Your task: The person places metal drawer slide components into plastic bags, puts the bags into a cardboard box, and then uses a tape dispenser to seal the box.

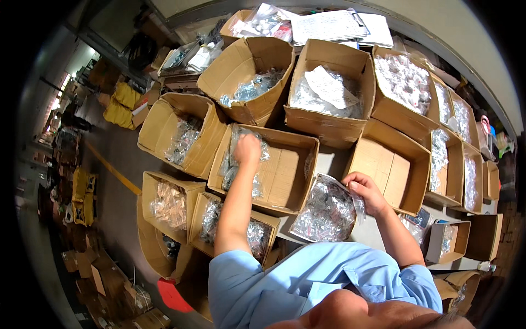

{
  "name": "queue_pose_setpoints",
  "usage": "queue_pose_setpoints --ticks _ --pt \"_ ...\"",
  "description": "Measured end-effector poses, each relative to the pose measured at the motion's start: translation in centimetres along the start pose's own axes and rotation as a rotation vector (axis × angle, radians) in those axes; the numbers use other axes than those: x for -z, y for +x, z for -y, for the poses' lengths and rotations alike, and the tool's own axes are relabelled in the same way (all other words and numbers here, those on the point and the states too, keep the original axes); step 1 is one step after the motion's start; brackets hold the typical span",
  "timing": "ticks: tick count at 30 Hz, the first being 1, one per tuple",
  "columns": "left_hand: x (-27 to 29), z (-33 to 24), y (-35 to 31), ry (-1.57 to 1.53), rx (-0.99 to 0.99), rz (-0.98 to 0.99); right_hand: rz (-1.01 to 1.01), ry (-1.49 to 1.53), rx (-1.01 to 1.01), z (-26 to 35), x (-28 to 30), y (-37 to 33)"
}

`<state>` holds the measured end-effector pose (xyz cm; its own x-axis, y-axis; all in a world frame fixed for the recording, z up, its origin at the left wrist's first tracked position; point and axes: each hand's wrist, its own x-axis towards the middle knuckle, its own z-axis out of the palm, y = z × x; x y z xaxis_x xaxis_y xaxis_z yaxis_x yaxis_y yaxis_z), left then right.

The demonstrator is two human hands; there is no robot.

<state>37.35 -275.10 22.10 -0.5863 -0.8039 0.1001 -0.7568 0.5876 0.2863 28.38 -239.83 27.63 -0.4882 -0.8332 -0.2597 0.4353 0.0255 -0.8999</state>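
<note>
- A pale table [366, 231] stood before me.
- It bore an open carton [287, 164] holding packets [265, 152].
- Just right lay a bulging clear bag [324, 215].
- The right hand [368, 193] pinched plastic [359, 206] at the bag's edge; the left hand [248, 148] curled inside the carton, grip unclear.

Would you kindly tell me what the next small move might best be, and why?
Probably lift a clear plastic packet with the left hand toward the large, clear plastic bag: the left hand is down among packets in the shallow brown cardboard box, while the right hand is at the bag's upper edge, seemingly holding it.
</note>
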Motion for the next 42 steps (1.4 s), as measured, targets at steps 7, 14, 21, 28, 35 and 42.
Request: queue_pose_setpoints --ticks 7,14,21,28,35,42 --pt "3.2 -1.3 -8.2 -1.553 0.314 0.413 -0.114 0.750 -0.049 -6.4 3.2 -3.1" --pt "2.6 -11.8 -23.0 -1.160 -0.638 0.456 0.139 0.520 0.143 -5.3 -3.5 -5.3" --pt "2.4 -18.9 -31.7 -0.623 -0.887 -0.112 0.001 0.757 -0.201 -10.8 3.3 -15.5" --pt "-8.2 -10.7 -24.9 -0.131 -0.351 -0.011 -0.900 0.174 0.534 -6.2 16.5 -28.5" --pt "-10.5 -9.3 -23.2 -0.397 -0.350 0.268 -1.647 -1.150 0.107 -8.6 32.6 -37.1" --pt "-8.8 -10.3 -25.0 0.016 -0.365 0.241 -1.670 -1.379 0.234 -8.0 31.6 -36.1"
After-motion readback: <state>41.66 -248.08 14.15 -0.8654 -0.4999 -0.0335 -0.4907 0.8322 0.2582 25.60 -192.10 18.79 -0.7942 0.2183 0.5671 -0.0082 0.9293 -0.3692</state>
